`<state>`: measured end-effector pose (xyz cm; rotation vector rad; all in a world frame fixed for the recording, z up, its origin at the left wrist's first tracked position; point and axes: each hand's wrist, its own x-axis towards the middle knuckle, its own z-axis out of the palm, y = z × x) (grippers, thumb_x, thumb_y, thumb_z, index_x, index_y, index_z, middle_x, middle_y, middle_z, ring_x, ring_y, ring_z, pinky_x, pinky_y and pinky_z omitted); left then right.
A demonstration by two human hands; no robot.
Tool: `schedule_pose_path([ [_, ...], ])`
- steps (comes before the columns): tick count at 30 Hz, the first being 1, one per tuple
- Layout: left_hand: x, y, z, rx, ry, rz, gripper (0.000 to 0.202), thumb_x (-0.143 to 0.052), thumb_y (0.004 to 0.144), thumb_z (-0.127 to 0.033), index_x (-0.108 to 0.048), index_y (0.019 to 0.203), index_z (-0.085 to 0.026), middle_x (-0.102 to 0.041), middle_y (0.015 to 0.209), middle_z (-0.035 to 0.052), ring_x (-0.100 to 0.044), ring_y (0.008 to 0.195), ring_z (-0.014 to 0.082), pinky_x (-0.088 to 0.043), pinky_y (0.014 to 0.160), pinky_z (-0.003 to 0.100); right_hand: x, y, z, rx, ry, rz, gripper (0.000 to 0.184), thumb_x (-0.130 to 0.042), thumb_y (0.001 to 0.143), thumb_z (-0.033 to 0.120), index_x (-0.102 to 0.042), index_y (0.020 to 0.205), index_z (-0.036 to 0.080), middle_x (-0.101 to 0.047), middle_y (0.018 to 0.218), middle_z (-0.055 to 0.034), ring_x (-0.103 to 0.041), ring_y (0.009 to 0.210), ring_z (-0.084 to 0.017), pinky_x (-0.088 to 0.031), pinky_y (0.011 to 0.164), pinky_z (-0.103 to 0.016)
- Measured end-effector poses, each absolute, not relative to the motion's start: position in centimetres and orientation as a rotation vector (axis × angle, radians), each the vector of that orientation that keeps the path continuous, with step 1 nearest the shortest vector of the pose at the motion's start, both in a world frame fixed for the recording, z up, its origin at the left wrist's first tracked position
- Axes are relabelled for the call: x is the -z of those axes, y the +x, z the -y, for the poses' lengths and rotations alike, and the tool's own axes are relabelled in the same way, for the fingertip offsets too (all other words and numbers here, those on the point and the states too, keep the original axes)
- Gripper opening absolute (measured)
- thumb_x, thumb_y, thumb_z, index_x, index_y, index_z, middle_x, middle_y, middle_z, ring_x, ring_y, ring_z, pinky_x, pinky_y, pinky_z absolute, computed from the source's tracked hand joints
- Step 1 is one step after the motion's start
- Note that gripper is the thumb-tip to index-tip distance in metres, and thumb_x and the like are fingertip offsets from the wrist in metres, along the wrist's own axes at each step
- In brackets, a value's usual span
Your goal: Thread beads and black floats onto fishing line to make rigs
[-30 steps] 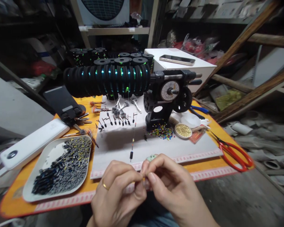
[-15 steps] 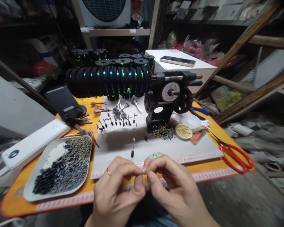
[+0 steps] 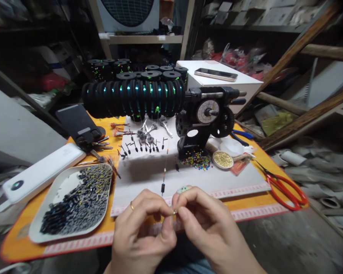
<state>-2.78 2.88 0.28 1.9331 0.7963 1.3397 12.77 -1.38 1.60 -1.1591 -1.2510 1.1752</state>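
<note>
My left hand (image 3: 144,228), a gold ring on one finger, and my right hand (image 3: 210,222) meet fingertip to fingertip at the table's near edge. Both are closed in a pinch around a tiny gold-coloured piece (image 3: 175,212); its exact kind is too small to tell. Something pale green with dark marks (image 3: 183,189) shows at a right fingertip. Just beyond my left hand, a small black cylinder (image 3: 162,188) hangs upright on a thin line below orange and pale beads. Above it is a horizontal row of black spools (image 3: 133,99) wound with shiny line, mounted on a geared black stand (image 3: 193,142) with a dial.
At left are a white tray (image 3: 34,228) of small grey and black parts and a white power bank (image 3: 42,173). Coloured beads (image 3: 198,160), a dish of gold beads (image 3: 223,160) and red-handled scissors (image 3: 286,190) lie right. A phone (image 3: 215,74) rests on a white box.
The view has shifted slightly, so the table things sit a little further right. Both hands keep their pinch, and the gold-coloured piece between the fingertips shows more plainly.
</note>
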Motion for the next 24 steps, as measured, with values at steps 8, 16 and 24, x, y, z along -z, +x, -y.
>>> schedule_pose_path([
  [8, -0.3, -2.2, -2.8, -1.372, 1.863, -0.771, 0.022, -0.064, 0.079, 0.0, -0.064, 0.083, -0.022, -0.058, 0.074, -0.001, -0.06, 0.067, 0.013, -0.052, 0.058, 0.021, -1.6, 13.0, 1.1, -1.496, -1.02, 1.115, 0.02, -0.06, 0.097, 0.041, -0.059, 0.091, 0.022, -0.056, 0.084, 0.0008, -0.054, 0.079, -0.013, -0.049, 0.073, -0.022],
  [16, 0.3, -3.0, -2.6, -1.322, 1.982, -0.799, 0.022, -0.066, 0.082, 0.0, -0.064, 0.091, -0.021, -0.058, 0.081, 0.0003, -0.06, 0.072, 0.0131, -0.052, 0.061, 0.021, -1.2, 13.4, 1.7, -1.349, -1.101, 1.202, 0.018, -0.053, 0.101, 0.037, -0.061, 0.095, 0.023, -0.057, 0.085, 0.0002, -0.058, 0.078, -0.014, -0.05, 0.071, -0.023],
  [24, 0.7, -3.3, -2.6, -1.267, 2.037, -0.81, 0.021, -0.065, 0.084, -0.001, -0.063, 0.094, -0.02, -0.058, 0.084, 0.0007, -0.059, 0.074, 0.0131, -0.049, 0.057, 0.02, -1.8, 13.3, 2.0, -1.166, -1.308, 1.293, 0.014, -0.053, 0.098, 0.029, -0.063, 0.093, 0.022, -0.063, 0.086, -0.0029, -0.061, 0.077, -0.017, -0.051, 0.068, -0.027],
])
